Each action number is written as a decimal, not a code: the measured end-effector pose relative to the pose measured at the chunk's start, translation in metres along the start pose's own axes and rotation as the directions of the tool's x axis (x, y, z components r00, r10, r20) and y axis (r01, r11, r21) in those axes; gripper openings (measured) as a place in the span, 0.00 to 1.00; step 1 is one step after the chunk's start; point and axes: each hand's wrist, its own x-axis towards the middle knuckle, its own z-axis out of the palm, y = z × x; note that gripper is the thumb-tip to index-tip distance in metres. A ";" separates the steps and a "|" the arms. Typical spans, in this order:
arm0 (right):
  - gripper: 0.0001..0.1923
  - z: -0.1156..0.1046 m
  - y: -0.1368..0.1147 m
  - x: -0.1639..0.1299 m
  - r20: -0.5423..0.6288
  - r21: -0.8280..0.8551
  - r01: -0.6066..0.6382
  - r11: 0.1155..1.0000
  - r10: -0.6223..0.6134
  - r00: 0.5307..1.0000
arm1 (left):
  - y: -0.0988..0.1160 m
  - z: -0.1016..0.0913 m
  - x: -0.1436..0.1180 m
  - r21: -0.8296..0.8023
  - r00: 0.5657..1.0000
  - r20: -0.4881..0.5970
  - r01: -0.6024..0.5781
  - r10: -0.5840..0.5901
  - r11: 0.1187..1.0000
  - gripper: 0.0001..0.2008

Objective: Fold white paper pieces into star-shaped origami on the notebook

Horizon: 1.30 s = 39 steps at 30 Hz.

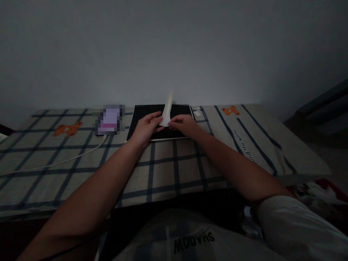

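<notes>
A dim home bedroom: a bed (174, 170) with a checked, bear-print sheet (244, 145) stands against a plain wall (174, 54).

A low table (174, 170) stands against the wall, covered with a grey cloth (81, 159) that has dark blue check lines and small orange bear figures. On the cloth a black flat board (141, 116) lies at the far middle, and just left of it lies a phone (110, 120). A white cable (62, 159) runs from the phone toward the left edge.
</notes>
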 end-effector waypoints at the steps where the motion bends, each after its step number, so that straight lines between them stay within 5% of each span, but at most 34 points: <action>1: 0.05 0.000 0.001 0.001 -0.012 -0.003 0.006 1.000 -0.006 1.000 | 0.000 0.000 0.000 0.000 1.000 0.004 0.000 0.000 1.000 0.11; 8: 0.07 -0.001 0.003 0.002 -0.059 -0.061 0.173 0.983 -0.177 0.982 | 0.000 -0.002 0.001 0.088 0.999 -0.050 -0.010 0.014 0.996 0.11; 11: 0.06 -0.001 0.002 0.001 -0.045 -0.062 0.193 0.979 -0.196 0.980 | -0.003 -0.007 0.004 0.246 0.989 -0.090 -0.093 0.118 0.965 0.13; 15: 0.05 0.002 0.000 -0.001 -0.037 -0.076 0.223 0.972 -0.226 0.973 | -0.004 -0.016 0.008 0.617 0.890 -0.009 -0.353 0.455 0.703 0.09; 18: 0.03 0.002 -0.002 -0.003 -0.034 -0.101 0.245 0.964 -0.250 0.968 | -0.005 -0.019 0.009 0.697 0.855 0.121 -0.435 0.505 0.570 0.04; 24: 0.02 -0.001 -0.003 -0.004 -0.044 -0.163 0.215 0.963 -0.225 0.973 | -0.016 -0.014 0.010 0.383 0.961 0.146 -0.275 0.236 0.882 0.30; 26: 0.03 -0.002 -0.003 -0.004 -0.046 -0.157 0.199 0.967 -0.209 0.977 | -0.018 -0.014 0.010 0.304 0.971 0.137 -0.231 0.198 0.924 0.34; 31: 0.06 0.000 -0.002 -0.003 -0.043 -0.058 0.175 0.983 -0.178 0.983 | -0.015 -0.014 0.009 0.294 0.975 0.078 -0.222 0.208 0.930 0.26; 39: 0.11 -0.015 0.000 0.004 -0.235 -0.030 -0.089 0.996 0.080 0.969 | 0.007 -0.017 0.013 0.013 0.981 -0.188 -0.047 0.049 0.999 0.08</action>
